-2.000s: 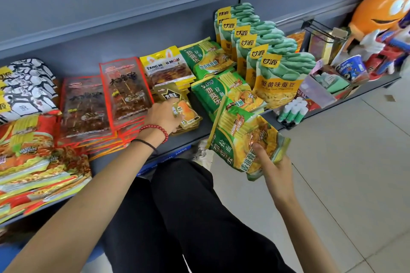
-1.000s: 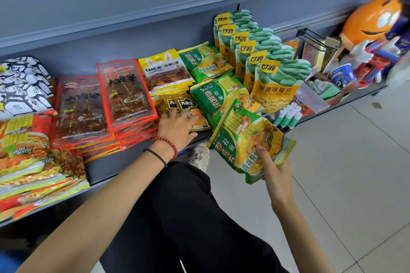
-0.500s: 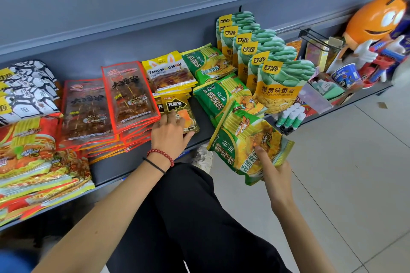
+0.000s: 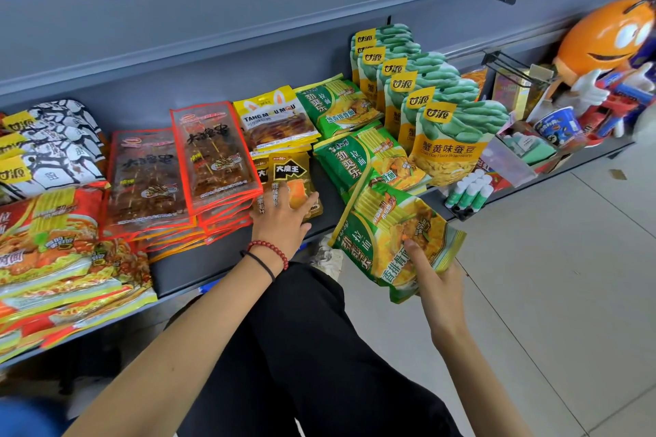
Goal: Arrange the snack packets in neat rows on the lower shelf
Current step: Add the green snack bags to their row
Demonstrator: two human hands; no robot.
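On the lower shelf point(image 4: 177, 277) the rows run left to right: red noodle packs point(image 4: 46, 241), skewer packs point(image 4: 213, 156), small gold packets point(image 4: 293, 176), green noodle stack point(image 4: 355, 163), upright bean bags point(image 4: 447, 138). The green noodle stack at the front looks like your target row. It sits just ahead and slightly left of your right hand point(image 4: 438, 282), the nearer one. The held green packets point(image 4: 390, 238) hang off the shelf over the floor, long axis tilted, top edge toward that stack and roughly in line with it. Touching or not, can't tell. The right hand grips their lower corner, thumb on the face. Your left hand point(image 4: 284, 220) lies flat, fingers spread, on the small gold packets.
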